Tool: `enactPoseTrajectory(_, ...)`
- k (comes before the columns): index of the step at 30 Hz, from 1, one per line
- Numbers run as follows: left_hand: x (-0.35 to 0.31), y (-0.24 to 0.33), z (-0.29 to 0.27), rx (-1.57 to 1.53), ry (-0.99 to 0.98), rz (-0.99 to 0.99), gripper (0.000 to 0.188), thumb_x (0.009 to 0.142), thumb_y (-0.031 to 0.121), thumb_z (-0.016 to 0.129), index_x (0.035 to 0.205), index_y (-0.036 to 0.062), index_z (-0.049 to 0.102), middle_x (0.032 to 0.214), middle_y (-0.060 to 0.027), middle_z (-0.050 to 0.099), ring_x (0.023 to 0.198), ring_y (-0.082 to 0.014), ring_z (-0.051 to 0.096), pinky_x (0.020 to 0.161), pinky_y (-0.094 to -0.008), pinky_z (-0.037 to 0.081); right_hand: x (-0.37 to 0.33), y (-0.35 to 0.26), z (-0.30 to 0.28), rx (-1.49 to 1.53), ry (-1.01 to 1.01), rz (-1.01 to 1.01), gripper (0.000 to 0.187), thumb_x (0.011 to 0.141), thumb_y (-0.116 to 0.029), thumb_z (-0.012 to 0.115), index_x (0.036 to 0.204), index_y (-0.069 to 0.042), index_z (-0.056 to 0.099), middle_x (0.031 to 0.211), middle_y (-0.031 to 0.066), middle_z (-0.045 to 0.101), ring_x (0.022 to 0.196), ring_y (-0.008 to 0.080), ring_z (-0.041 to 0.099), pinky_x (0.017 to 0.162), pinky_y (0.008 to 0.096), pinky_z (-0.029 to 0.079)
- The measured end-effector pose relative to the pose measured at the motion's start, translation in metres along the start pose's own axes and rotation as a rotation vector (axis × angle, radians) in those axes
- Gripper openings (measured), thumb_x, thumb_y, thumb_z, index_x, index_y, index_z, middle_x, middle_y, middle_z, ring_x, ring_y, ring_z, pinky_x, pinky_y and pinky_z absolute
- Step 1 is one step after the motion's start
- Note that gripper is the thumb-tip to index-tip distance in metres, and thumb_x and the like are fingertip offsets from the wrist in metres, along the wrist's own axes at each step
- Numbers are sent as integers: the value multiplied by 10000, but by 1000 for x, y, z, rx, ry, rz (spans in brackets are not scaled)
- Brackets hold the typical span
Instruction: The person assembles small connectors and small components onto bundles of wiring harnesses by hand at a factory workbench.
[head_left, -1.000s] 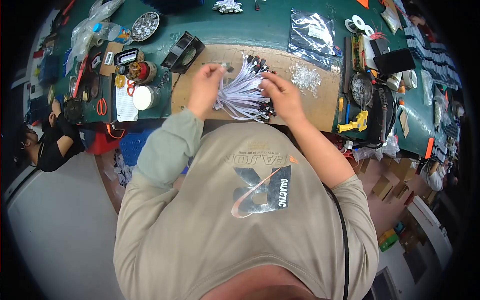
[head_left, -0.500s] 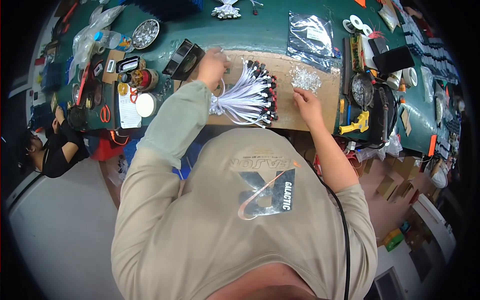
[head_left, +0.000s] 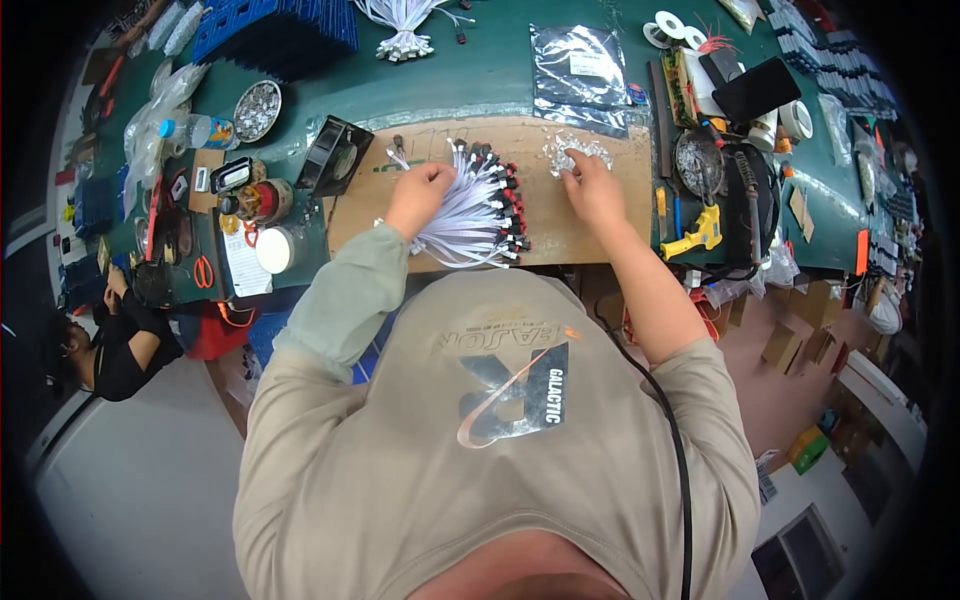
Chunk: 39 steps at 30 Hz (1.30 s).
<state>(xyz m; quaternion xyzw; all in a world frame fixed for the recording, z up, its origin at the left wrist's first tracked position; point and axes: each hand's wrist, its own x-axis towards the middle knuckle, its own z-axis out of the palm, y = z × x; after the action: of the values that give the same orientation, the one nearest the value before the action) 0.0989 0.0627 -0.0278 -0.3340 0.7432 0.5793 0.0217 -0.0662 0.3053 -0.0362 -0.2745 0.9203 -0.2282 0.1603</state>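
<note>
My left hand is closed, its fingertips pressed together at the upper left of a fanned bundle of white cables. Whatever it pinches is hidden. The bundle's red and black connectors point right. Just beyond that hand shows a white cable end with a dark connector. On the right, my right hand has its index finger and thumb apart, with the index fingertip at the edge of a pile of small clear pieces. A brown board lies under the bundle and the pile.
A black fan-like frame stands left of the board. Farther left are a jar, a white round tub and red scissors. To the right lie a yellow glue gun and a metal bowl. A plastic bag lies beyond.
My left hand has come back from beside the black frame to the cable bundle. My right hand has moved to the pile's near edge. The whole view has shifted slightly.
</note>
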Motion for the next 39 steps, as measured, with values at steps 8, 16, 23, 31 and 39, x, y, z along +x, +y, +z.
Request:
enactPoseTrajectory(8, -3, 10, 1, 283, -78, 141, 221, 862, 218, 590, 950, 29, 666, 886, -157, 676, 822, -323, 638, 741, -378, 488, 43, -18, 12, -203, 123, -311, 288, 799, -158, 570, 1076, -129, 642, 997, 103, 610, 966, 303, 588, 809, 418, 507)
enactPoseTrajectory(16, -4, 8, 1, 353, -150, 208, 200, 867, 176, 600, 974, 10, 636, 876, -148, 671, 830, -295, 638, 751, -363, 483, 72, -33, 33, -328, 10, -407, 181, 818, -214, 630, 964, -115, 674, 939, 93, 623, 927, 302, 596, 805, 415, 492)
enactPoseTrajectory(23, -13, 17, 12, 270, -155, 113, 191, 826, 195, 620, 915, 26, 634, 826, -160, 658, 792, -302, 635, 729, -381, 489, 68, -41, 32, -264, -37, -326, 157, 828, -207, 615, 924, -90, 657, 921, 122, 642, 911, 304, 614, 808, 420, 492)
enactPoseTrajectory(31, -1, -8, 9, 52, -65, 42, 129, 897, 148, 610, 902, 21, 590, 755, -13, 596, 719, -81, 539, 624, -263, 443, 23, -108, 11, 261, -200, -436, 201, 861, -169, 612, 1032, -63, 614, 1003, 135, 662, 962, 314, 623, 830, 400, 490)
enactPoseTrajectory(39, -5, 13, -15, -500, -70, -184, 88, 921, 113, 567, 969, 41, 555, 826, -36, 626, 734, -110, 581, 666, -243, 451, -4, -92, 31, 189, -17, -724, 121, 825, -125, 604, 908, -47, 562, 899, 138, 608, 867, 344, 580, 767, 437, 458)
